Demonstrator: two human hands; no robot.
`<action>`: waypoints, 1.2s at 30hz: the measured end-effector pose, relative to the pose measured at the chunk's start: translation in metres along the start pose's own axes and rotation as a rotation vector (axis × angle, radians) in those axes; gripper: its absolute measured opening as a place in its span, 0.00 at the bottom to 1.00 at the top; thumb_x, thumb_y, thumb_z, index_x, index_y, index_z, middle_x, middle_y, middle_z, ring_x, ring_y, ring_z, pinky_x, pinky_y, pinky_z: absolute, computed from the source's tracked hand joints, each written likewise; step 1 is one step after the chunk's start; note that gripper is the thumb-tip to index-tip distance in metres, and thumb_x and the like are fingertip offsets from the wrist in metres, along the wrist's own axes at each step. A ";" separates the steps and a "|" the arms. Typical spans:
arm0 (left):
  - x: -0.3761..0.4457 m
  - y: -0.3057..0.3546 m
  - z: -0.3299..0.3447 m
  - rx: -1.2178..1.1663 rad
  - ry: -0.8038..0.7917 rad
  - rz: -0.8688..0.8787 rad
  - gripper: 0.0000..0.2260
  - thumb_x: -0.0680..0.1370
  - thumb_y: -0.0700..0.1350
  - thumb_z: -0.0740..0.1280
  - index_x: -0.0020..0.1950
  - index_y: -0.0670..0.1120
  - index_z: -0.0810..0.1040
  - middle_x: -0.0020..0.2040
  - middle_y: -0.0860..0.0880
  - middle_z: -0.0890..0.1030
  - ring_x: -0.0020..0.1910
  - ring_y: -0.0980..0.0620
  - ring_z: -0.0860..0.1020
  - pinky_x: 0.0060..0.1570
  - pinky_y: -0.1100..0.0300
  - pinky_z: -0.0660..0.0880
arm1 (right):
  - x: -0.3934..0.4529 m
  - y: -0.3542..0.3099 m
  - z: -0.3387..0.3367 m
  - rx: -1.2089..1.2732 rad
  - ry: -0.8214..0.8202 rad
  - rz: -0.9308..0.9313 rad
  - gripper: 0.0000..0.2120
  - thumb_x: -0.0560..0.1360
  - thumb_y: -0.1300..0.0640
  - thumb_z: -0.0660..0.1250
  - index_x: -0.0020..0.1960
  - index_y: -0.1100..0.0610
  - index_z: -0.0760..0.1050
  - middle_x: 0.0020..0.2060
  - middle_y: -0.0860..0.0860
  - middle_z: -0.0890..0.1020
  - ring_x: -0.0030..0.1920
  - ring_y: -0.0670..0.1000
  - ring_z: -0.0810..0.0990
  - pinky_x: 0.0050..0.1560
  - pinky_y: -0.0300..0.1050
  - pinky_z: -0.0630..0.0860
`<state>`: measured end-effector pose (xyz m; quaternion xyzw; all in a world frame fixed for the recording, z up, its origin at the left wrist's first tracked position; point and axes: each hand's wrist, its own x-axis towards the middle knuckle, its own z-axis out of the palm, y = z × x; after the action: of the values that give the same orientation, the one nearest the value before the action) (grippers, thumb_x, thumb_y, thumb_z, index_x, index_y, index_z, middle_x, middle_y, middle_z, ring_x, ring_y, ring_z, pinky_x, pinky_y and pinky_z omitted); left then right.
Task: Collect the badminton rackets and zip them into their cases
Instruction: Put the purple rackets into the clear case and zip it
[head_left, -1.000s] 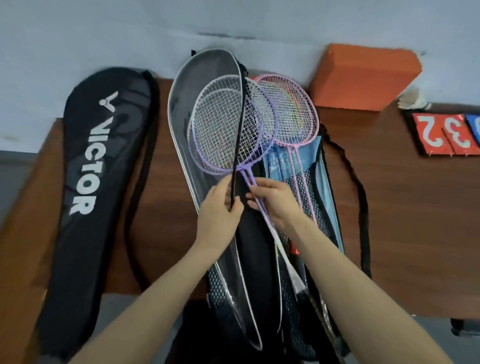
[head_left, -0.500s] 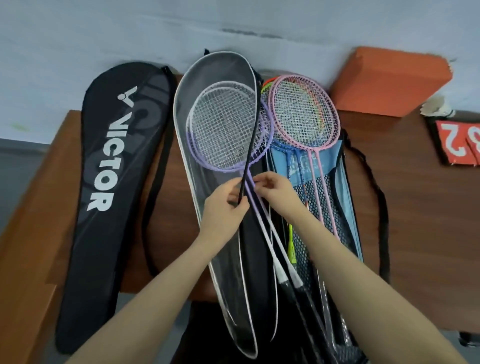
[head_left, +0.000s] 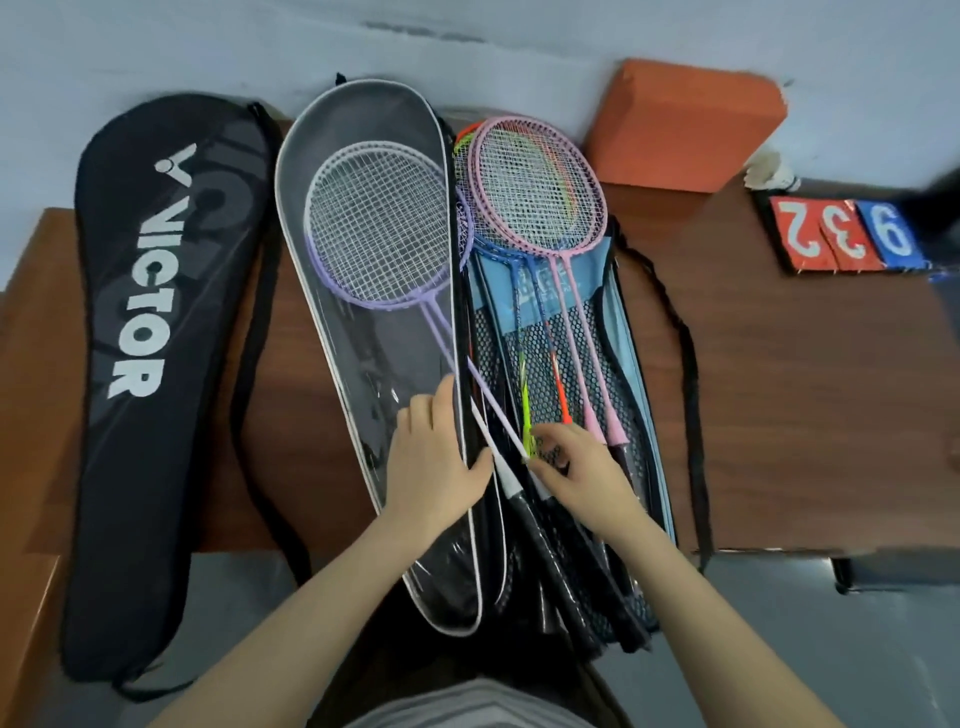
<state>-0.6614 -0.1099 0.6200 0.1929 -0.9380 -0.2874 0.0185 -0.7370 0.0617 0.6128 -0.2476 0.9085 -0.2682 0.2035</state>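
Now lying under the clear flap of the grey case instead of over its edge, purple rackets nearly bagged, left hand pressing flat on the flap, right hand pinching the handles beside it, zipping not yet started.

This looks like a sports hall's equipment corner or club room. A brown wooden table stands against a plain pale wall. On the table lie badminton rackets and racket cases, one a black VICTOR case. Right of the rackets sit a flip scoreboard, a shuttlecock and an orange foam block.
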 end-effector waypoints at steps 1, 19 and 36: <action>-0.009 0.002 0.004 0.031 -0.005 -0.014 0.38 0.70 0.54 0.70 0.74 0.42 0.57 0.58 0.44 0.69 0.56 0.44 0.69 0.55 0.53 0.70 | -0.006 0.003 0.000 -0.018 -0.014 -0.006 0.15 0.73 0.55 0.68 0.60 0.55 0.74 0.46 0.50 0.78 0.48 0.52 0.76 0.49 0.51 0.74; -0.070 0.013 -0.007 -0.385 0.279 -0.259 0.20 0.73 0.39 0.67 0.65 0.48 0.75 0.51 0.50 0.80 0.49 0.54 0.77 0.54 0.59 0.74 | 0.023 -0.047 0.011 0.347 0.042 -0.132 0.14 0.72 0.56 0.71 0.56 0.59 0.77 0.39 0.50 0.77 0.40 0.49 0.75 0.45 0.40 0.70; -0.069 0.006 -0.004 -0.331 0.175 -0.222 0.20 0.73 0.45 0.69 0.65 0.52 0.74 0.42 0.51 0.76 0.40 0.54 0.75 0.46 0.59 0.73 | -0.065 -0.006 0.007 0.293 -0.061 0.073 0.24 0.71 0.49 0.72 0.65 0.52 0.72 0.50 0.44 0.78 0.47 0.44 0.77 0.51 0.39 0.72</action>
<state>-0.5991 -0.0818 0.6323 0.3136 -0.8459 -0.4198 0.0993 -0.6801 0.0905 0.6262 -0.1898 0.8615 -0.3826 0.2746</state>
